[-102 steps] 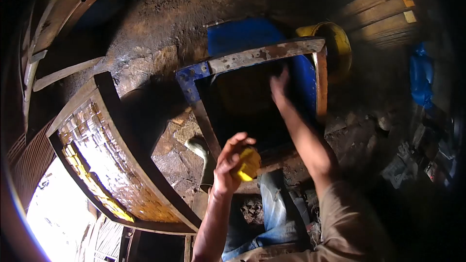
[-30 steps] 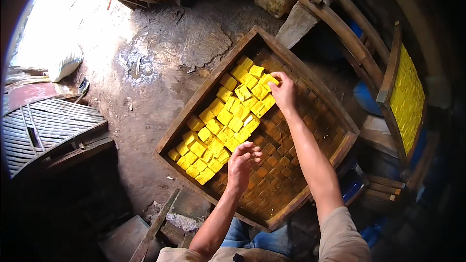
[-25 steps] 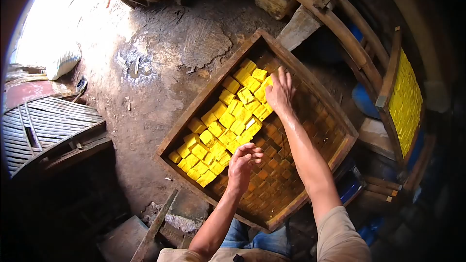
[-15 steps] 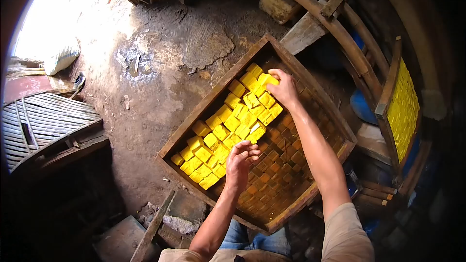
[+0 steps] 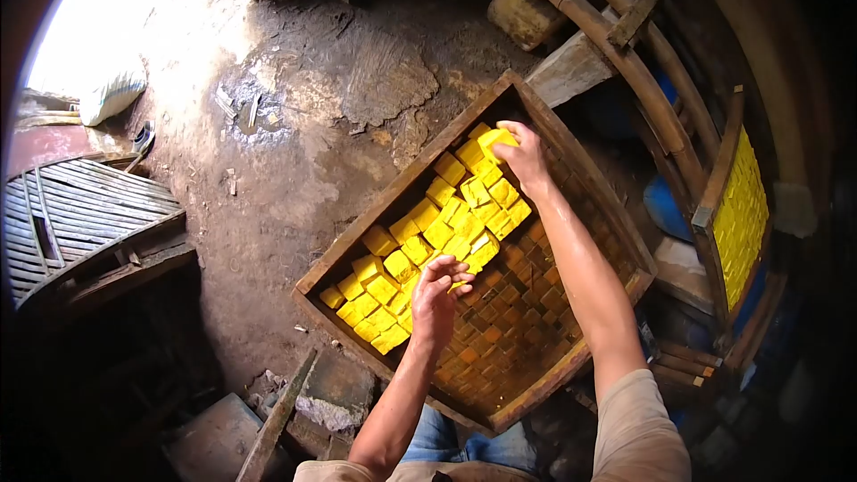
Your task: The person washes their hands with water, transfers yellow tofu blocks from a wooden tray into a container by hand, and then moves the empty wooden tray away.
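Observation:
A wooden-framed tray [image 5: 585, 148] with a woven bottom lies tilted across the view. Yellow blocks [image 5: 399, 265] fill rows along its left side. At the tray's upper end, my right hand [image 5: 525, 157] grips a yellow block [image 5: 496, 143] between thumb and fingers, above the end of the rows. My left hand [image 5: 436, 297] hovers over the lower right edge of the rows, its fingers slightly curled and apart, holding nothing. The woven bottom shows bare to the right of the blocks.
Another tray of yellow pieces [image 5: 739, 214] leans at the right beside bamboo poles [image 5: 616, 54]. A slatted rack [image 5: 85, 223] stands at the left. Blue containers [image 5: 666, 207] sit behind the tray. A concrete block [image 5: 336, 391] and a wooden stick [image 5: 278, 417] lie at the bottom.
The view has shifted slightly, so the tray appears a little lower and to the right. My right hand still grips the block, which now looks more tilted. My left hand is little changed.

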Motion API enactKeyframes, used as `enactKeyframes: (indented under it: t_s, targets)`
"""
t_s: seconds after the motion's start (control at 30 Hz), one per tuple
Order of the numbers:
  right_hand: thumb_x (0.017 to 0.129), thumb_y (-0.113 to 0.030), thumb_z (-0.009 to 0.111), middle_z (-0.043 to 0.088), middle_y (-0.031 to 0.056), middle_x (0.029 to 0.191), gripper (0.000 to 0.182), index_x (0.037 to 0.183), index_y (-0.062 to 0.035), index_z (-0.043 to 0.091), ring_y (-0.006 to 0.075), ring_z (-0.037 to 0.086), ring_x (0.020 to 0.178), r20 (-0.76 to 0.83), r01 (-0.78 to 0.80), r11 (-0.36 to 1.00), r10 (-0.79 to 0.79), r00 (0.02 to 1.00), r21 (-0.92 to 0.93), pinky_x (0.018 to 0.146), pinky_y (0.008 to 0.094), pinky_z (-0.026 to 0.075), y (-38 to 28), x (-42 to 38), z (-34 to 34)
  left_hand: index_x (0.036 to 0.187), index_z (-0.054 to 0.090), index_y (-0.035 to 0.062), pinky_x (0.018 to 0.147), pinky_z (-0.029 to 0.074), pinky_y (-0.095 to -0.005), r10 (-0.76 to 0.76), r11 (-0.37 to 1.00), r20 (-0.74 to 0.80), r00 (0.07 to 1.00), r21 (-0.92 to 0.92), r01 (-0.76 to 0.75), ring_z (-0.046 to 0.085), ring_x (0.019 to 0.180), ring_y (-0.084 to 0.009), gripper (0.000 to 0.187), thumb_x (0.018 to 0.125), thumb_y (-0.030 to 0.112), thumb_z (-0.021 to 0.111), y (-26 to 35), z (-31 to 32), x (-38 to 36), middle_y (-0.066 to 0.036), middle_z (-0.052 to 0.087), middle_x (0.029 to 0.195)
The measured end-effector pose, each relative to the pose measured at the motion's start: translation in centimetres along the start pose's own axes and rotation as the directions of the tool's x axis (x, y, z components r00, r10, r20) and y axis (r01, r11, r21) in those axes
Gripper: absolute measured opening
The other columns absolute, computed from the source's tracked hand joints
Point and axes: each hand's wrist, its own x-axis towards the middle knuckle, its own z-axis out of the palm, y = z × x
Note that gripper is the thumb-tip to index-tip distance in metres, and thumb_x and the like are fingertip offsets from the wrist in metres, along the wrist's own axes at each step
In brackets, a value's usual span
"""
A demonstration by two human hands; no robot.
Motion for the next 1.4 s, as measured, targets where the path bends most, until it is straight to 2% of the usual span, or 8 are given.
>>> enactKeyframes:
  t_s: [0.13,0.33,0.47,0.67,0.77,0.87,1.2,1.4]
  targets:
    - [0.080,-0.035,0.058,0.046,0.0194,0.140,0.055,0.124,-0.0031,0.059,0.0304,0.048,0.124,-0.085,-0.073,0.669,0.015,0.996,-0.739,0.102,0.0446,0.040,-0.4,2.0,2.2,0.120,0.054,0.0093,0.089,0.045,-0.0392,0.015,1.000,0.010,1.000,-0.002,-0.015,0.058,0.102,-0.0243,0.040,0.083,0.025,0.061,0.6,-0.1,0.3,-0.010,0.060,0.112]
    - [0.074,-0.029,0.068,0.052,0.0211,0.119,0.051,0.114,-0.0057,0.048,0.0374,0.051,0.112,0.138,0.174,0.678,-0.106,0.985,-0.714,0.096,0.0477,0.041,-1.5,-1.3,4.4,0.124,0.053,0.0127,0.093,0.044,-0.0413,0.059,0.991,-0.008,0.998,-0.120,-0.059,0.055,0.111,-0.0252,0.044,0.086,0.034,0.058,1.5,-0.1,3.1,-0.009,0.058,0.120]
    - [0.068,-0.011,0.069,0.052,0.0076,0.089,0.035,0.097,-0.0069,0.048,0.0191,0.053,0.085,0.171,-0.109,0.991,0.095,0.981,0.073,0.074,0.0351,0.047,-0.2,1.6,0.9,0.141,0.042,0.0157,0.107,0.035,-0.0496,0.005,0.962,0.098,0.995,-0.272,0.022,0.042,0.131,-0.0317,0.060,0.088,0.040,0.055,1.6,2.5,6.1,-0.010,0.044,0.142]
    - [0.076,-0.023,0.078,0.063,0.0098,0.114,0.055,0.122,-0.0013,0.057,0.0220,0.061,0.105,0.444,0.080,0.993,-0.035,0.895,-0.082,0.089,0.0338,0.048,-6.2,-10.3,-3.8,0.138,0.044,0.0256,0.097,0.045,-0.0558,-0.052,0.844,0.268,0.962,-0.503,0.186,0.043,0.128,-0.0390,0.049,0.093,0.042,0.053,-0.6,4.0,7.7,-0.012,0.045,0.140]
    - [0.088,-0.017,0.064,0.054,0.0211,0.134,0.040,0.122,0.0024,0.059,0.0366,0.048,0.127,-0.065,0.157,0.820,-0.230,0.971,-0.551,0.106,0.0434,0.040,2.2,-12.4,-4.0,0.125,0.054,0.0187,0.075,0.058,-0.0449,-0.119,0.711,0.304,0.945,-0.638,0.295,0.052,0.117,-0.0415,0.032,0.095,0.030,0.051,-2.1,0.9,7.5,-0.018,0.056,0.123]
    - [0.088,-0.012,0.061,0.056,0.0219,0.129,0.037,0.121,0.0039,0.055,0.0410,0.048,0.124,-0.112,0.204,0.599,-0.446,0.888,-0.775,0.107,0.0459,0.038,6.4,-14.4,-1.1,0.124,0.055,0.0185,0.076,0.058,-0.0439,-0.127,0.616,0.343,0.931,-0.708,0.345,0.052,0.114,-0.0412,0.033,0.093,0.029,0.054,-2.2,0.2,5.3,-0.017,0.056,0.123]
    - [0.074,0.008,0.070,0.063,0.0103,0.095,0.035,0.106,-0.0007,0.058,0.0232,0.063,0.089,-0.204,0.148,0.973,-0.184,0.962,-0.176,0.083,0.0347,0.051,1.5,-11.7,-0.8,0.123,0.056,0.0222,0.079,0.050,-0.0473,-0.137,0.718,0.311,0.940,-0.623,0.311,0.049,0.116,-0.0386,0.039,0.087,0.037,0.059,-1.6,0.3,1.1,-0.013,0.056,0.123]
    - [0.083,-0.010,0.063,0.048,0.0157,0.131,0.041,0.122,-0.0030,0.055,0.0307,0.042,0.127,-0.141,0.046,0.522,-0.314,0.939,-0.852,0.104,0.0499,0.035,3.1,-11.6,1.7,0.122,0.055,0.0230,0.082,0.046,-0.0476,-0.106,0.745,0.356,0.928,-0.590,0.312,0.050,0.114,-0.0377,0.045,0.080,0.034,0.065,-1.0,-0.5,0.5,-0.011,0.056,0.120]
